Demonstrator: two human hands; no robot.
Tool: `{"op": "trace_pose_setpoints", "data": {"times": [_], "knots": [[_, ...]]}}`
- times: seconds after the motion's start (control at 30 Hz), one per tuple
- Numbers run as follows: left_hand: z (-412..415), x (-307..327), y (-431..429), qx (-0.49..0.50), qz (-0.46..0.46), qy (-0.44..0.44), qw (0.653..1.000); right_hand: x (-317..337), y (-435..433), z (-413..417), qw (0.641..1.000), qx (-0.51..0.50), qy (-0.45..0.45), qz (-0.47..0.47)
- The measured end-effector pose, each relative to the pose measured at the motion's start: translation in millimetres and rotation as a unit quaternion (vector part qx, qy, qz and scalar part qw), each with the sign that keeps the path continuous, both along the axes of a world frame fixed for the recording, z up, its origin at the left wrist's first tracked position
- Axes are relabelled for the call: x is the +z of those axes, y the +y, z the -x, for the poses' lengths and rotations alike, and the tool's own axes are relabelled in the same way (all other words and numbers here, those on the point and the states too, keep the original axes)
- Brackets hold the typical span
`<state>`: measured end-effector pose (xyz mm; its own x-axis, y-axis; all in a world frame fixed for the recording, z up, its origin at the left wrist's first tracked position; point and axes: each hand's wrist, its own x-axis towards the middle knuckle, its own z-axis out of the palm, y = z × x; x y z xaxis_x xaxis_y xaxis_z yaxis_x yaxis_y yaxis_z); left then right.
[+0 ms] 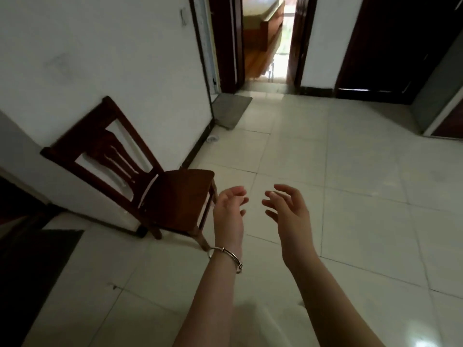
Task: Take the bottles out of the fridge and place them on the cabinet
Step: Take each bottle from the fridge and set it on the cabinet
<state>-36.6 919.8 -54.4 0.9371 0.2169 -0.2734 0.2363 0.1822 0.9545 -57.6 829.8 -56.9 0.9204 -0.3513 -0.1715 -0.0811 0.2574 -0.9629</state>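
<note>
Both hands are held out in front of the person, above the pale tiled floor. The left hand and the right hand are near each other but not touching, palms turned roughly inward. The fingers are loosely spread and a little curled, and neither hand holds anything. A thin silver bangle sits on the left wrist.

The bottles, the fridge and the cabinet are out of this view, so I cannot tell where they stand or how they look.

Left of the hands, a dark wooden chair stands with its slatted back against the white wall. Further on, a grey mat lies beside an open doorway leading to a room with wooden furniture. A dark door stands to the right, and a dark mat lies at the lower left.
</note>
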Motion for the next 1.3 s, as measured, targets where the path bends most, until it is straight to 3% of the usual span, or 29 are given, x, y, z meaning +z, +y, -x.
{"op": "trace_pose_setpoints", "data": {"times": [0.5,0.93,1.3], "knots": [[-104.7,19.0,-277.9,-0.050,0.005,-0.025,0.998,18.7,-279.8,-100.1,0.998,-0.040,-0.022,0.033],[-182.7,10.0,-437.9,-0.132,-0.006,-0.013,0.991,10.0,-432.4,-159.0,0.993,-0.115,-0.005,0.023],[-309.5,13.6,-586.9,-0.191,0.021,-0.021,0.981,19.7,-573.1,-282.0,0.987,-0.152,-0.011,0.060]]}}
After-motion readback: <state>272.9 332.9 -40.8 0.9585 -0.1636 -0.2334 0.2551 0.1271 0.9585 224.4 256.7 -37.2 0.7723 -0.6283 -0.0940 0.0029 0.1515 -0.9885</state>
